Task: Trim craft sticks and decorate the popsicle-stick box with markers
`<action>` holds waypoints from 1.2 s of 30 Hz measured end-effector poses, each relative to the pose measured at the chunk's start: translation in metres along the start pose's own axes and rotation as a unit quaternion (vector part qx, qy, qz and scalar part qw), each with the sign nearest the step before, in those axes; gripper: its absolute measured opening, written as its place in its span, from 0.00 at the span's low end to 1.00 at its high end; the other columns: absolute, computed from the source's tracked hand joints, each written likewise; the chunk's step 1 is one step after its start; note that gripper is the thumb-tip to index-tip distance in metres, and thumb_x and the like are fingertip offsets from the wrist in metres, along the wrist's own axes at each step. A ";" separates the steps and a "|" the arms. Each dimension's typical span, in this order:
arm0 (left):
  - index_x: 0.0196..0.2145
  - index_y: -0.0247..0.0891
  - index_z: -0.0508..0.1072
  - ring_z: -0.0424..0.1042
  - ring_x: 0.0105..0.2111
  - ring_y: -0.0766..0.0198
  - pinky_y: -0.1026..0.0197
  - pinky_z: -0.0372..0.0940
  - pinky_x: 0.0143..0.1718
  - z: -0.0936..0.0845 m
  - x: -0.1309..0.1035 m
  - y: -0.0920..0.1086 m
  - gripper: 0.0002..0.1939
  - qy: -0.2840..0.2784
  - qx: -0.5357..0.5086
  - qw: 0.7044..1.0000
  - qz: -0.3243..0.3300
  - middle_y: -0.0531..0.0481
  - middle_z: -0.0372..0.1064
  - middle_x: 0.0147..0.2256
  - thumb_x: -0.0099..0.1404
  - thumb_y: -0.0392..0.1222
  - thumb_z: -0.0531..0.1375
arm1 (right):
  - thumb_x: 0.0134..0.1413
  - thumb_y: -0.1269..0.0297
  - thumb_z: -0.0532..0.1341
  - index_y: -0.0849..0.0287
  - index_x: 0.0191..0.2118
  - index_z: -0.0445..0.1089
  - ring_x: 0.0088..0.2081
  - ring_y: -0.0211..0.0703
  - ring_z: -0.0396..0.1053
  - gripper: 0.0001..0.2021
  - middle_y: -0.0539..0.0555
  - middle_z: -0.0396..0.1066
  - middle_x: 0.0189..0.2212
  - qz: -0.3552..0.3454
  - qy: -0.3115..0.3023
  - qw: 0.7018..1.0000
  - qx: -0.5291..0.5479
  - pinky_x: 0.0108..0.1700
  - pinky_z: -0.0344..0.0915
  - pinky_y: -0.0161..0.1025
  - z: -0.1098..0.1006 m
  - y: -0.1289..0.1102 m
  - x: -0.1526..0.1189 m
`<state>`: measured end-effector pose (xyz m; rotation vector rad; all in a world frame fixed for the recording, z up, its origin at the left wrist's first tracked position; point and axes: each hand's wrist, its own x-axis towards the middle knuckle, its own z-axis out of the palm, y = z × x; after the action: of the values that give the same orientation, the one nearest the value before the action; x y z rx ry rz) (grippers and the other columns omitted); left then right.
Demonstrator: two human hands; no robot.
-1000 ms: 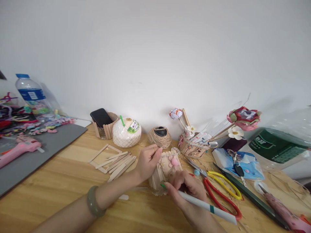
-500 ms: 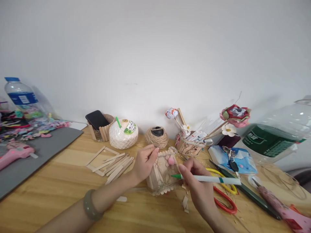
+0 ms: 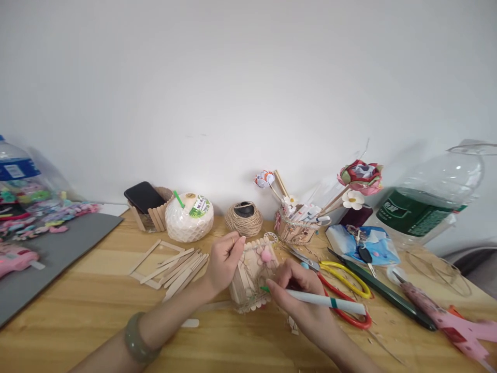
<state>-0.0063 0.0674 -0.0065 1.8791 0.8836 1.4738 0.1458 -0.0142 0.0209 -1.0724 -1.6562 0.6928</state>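
Observation:
A small box made of popsicle sticks, trimmed with twine and a pink pompom, is tilted up in front of me. My left hand grips its upper left edge, thumb and fingers closed. My right hand pinches a white marker with a green tip. That tip is at the box's front, near the pompom; whether it touches the wood I cannot tell. Scissors with red and yellow handles lie just beyond my right hand.
Loose popsicle sticks lie left of the box. Behind stand a wrapped coconut, a twine ball and a pen holder with flowers. Pink glue guns lie right and left; a big plastic bottle stands right.
The marker's green tip has come down toward the box's front, my right hand moving left with it. The whole view has shifted slightly. Both grips are the same.

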 end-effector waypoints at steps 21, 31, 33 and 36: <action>0.17 0.40 0.49 0.51 0.20 0.69 0.62 0.47 0.23 0.000 -0.001 0.001 0.20 -0.002 -0.008 1.000 0.013 0.57 0.46 0.19 0.66 0.38 0.48 | 0.54 0.66 0.59 0.56 0.21 0.55 0.19 0.32 0.53 0.14 0.43 0.56 0.16 0.018 0.000 0.999 0.036 0.21 0.50 0.31 0.001 0.003 0.000; 0.17 0.40 0.48 0.51 0.20 0.69 0.62 0.47 0.23 -0.001 -0.002 0.000 0.20 -0.002 -0.004 1.000 0.018 0.57 0.46 0.19 0.66 0.38 0.49 | 0.54 0.66 0.59 0.56 0.21 0.54 0.18 0.32 0.51 0.14 0.43 0.55 0.16 0.022 0.034 0.999 0.031 0.20 0.49 0.31 0.003 0.005 0.000; 0.17 0.40 0.48 0.50 0.20 0.69 0.62 0.47 0.23 -0.001 -0.002 0.000 0.20 -0.003 -0.004 1.000 0.020 0.57 0.46 0.19 0.66 0.38 0.48 | 0.54 0.66 0.58 0.56 0.21 0.54 0.18 0.32 0.51 0.14 0.43 0.55 0.16 0.021 0.055 0.998 0.025 0.20 0.49 0.31 0.002 0.005 0.000; 0.17 0.40 0.48 0.50 0.20 0.69 0.62 0.47 0.23 0.000 -0.001 0.000 0.20 -0.003 -0.004 1.000 0.018 0.57 0.46 0.19 0.66 0.38 0.48 | 0.53 0.66 0.58 0.56 0.21 0.54 0.19 0.32 0.51 0.14 0.43 0.54 0.16 0.015 0.049 0.998 0.025 0.20 0.50 0.31 0.002 0.003 0.000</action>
<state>-0.0069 0.0664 -0.0074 1.9026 0.8431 1.4902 0.1451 -0.0131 0.0173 -1.0800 -1.5352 0.6873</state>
